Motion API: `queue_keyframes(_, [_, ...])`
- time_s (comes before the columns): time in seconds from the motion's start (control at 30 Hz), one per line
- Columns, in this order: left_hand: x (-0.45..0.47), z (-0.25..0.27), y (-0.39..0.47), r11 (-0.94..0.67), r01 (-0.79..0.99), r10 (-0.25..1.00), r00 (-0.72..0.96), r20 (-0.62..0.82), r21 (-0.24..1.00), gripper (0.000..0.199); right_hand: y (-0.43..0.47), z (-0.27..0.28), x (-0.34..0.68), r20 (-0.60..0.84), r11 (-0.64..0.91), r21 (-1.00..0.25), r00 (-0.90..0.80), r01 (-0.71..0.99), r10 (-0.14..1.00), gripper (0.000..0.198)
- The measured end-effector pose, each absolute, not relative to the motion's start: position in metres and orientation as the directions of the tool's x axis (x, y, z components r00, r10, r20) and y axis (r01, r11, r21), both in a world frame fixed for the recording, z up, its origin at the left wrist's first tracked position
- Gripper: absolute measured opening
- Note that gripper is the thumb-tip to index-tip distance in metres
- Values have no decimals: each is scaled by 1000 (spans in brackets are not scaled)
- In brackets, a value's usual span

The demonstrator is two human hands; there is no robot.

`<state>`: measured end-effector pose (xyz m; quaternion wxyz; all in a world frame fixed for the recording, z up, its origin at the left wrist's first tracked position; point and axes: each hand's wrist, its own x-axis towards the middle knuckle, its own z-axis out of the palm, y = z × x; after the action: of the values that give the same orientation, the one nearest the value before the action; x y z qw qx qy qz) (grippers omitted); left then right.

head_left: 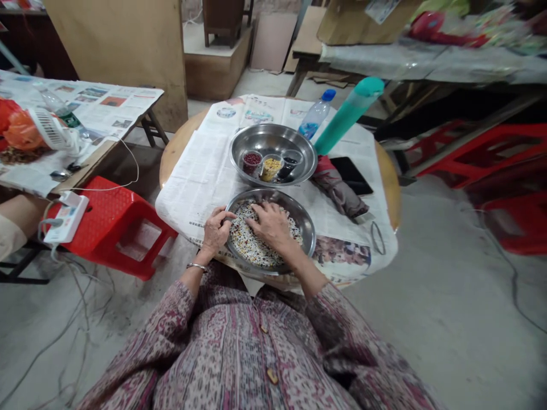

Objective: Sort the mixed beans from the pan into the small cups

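A shallow steel bowl [309, 249] on the newspaper-covered round table holds mixed white grains and coloured beans [256, 245]. At its left side my left hand [216, 230] grips the rim, thumb and fingers bent over the edge. My right hand [272, 225] rests palm down on the grains, its fingers spread and their tips partly sunk in. Just behind stands a second steel bowl [273, 134] with three clear plastic cups: red beans [252, 162], yellow beans or kernels [270, 168] and dark beans [291, 162].
Behind the bowls are a blue-capped bottle [316, 115] and a tall teal container [348, 117]. A folded umbrella [339, 188], a dark tablet-like object [352, 175] and a loop [378, 238] lie right. A red stool [117, 228] bears a power strip [67, 218]; a person's leg [17, 222] shows left.
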<state>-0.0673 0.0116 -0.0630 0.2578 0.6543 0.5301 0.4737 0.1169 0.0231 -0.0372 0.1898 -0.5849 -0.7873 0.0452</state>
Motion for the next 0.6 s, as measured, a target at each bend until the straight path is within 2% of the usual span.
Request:
queue_keyframes(0.1, [-68,-64,13,-309,446,937,-10,350,840,29,22,-34,95,205,388,-323,-336,863,919,37])
queue_keyframes(0.23, [-69,-65,16,-304,440,939,-14,345,845,27,6,-29,94,136,548,-358,-539,756,831,22])
queue_keyframes(0.3, [-68,-65,16,-302,436,939,-16,343,848,29,-2,-28,109,108,580,-343,-582,739,806,17])
queue_keyframes(0.43, [-67,-65,16,-297,426,941,-23,338,855,31,-7,-32,151,108,507,-274,-498,817,860,23])
queue_keyframes(0.6, [-67,-66,16,-289,415,941,-41,335,863,31,-7,-38,190,263,304,-218,-245,927,933,27])
